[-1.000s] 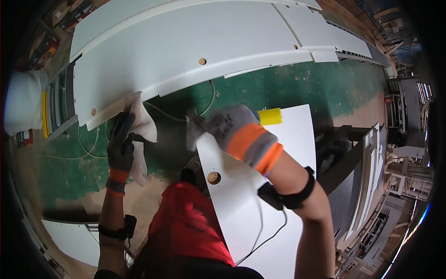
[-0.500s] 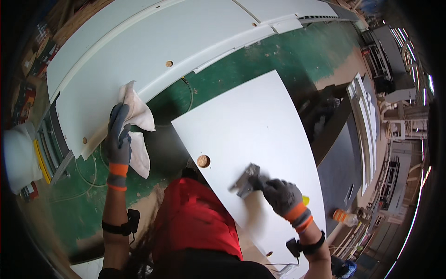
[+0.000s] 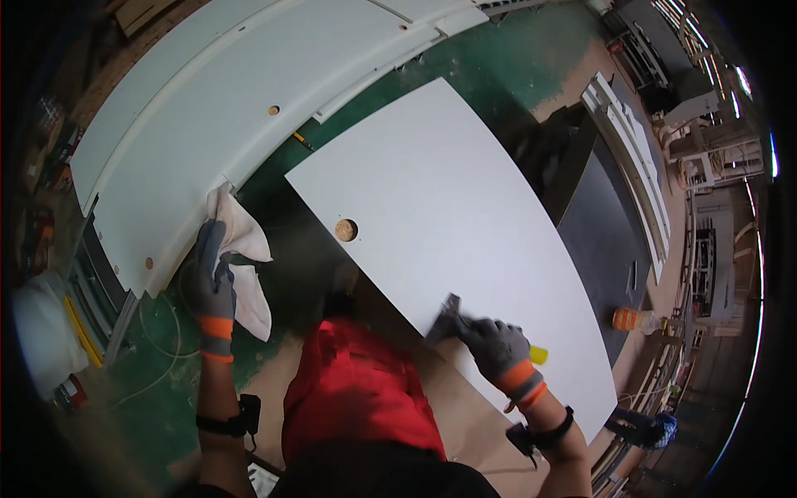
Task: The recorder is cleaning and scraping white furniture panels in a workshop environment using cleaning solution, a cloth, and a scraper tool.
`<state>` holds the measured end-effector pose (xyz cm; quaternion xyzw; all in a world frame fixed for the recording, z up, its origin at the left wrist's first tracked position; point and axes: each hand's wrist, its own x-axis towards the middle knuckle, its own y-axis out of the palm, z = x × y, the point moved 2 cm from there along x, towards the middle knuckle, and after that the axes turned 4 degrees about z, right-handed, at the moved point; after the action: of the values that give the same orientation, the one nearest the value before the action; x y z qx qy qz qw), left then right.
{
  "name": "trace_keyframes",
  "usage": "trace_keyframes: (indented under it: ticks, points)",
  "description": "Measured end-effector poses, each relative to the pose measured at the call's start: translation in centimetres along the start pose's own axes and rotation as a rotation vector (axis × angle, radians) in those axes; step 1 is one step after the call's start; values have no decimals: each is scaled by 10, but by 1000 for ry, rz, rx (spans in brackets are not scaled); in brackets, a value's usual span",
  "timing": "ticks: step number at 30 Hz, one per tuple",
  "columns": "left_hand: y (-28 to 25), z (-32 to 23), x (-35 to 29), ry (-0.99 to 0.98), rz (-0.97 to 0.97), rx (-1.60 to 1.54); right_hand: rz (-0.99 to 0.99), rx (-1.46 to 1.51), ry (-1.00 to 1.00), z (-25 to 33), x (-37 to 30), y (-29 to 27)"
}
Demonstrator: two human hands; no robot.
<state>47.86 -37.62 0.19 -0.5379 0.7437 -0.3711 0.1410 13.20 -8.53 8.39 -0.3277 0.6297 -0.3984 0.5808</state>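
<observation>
My left hand (image 3: pixel 209 274), in a grey glove with an orange cuff, is closed around a whitish cloth (image 3: pixel 241 232). The cloth hangs in two folds beside the near edge of a long white panel (image 3: pixel 191 141). A scraper with a wide grey blade (image 3: pixel 442 320) and a yellow handle end (image 3: pixel 538 355) is gripped in my gloved right hand (image 3: pixel 498 353). Its blade is by the near left edge of a second white board (image 3: pixel 465 216); whether it touches is too blurred to tell. That board has a round hole (image 3: pixel 346 230) near its left edge.
Dark panels (image 3: pixel 610 224) lie to the right, with white strips (image 3: pixel 635 158) along them. An orange-banded plastic bottle (image 3: pixel 638 319) stands beyond the board. Green floor (image 3: pixel 515 62) shows between the pieces. Clear plastic wrapping (image 3: pixel 46 332) sits at far left.
The whole view has shifted, with both boards appearing higher. My right hand has brought the scraper closer to the board's near edge. My left hand still holds the cloth by the long panel.
</observation>
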Motion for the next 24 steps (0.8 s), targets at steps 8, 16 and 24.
trace_keyframes:
  ticks: [8, 16, 24]
  points:
    - [-28, 32, -45, -49, -197, 32, -122, -93, -168, 49, 163, -61]
    - [-31, 2, -47, -159, -225, -103, -108, -104, -185, 105, 288, -131]
    - [96, -178, 4, 539, 364, -57, -723, 697, 15, -46, 268, -129]
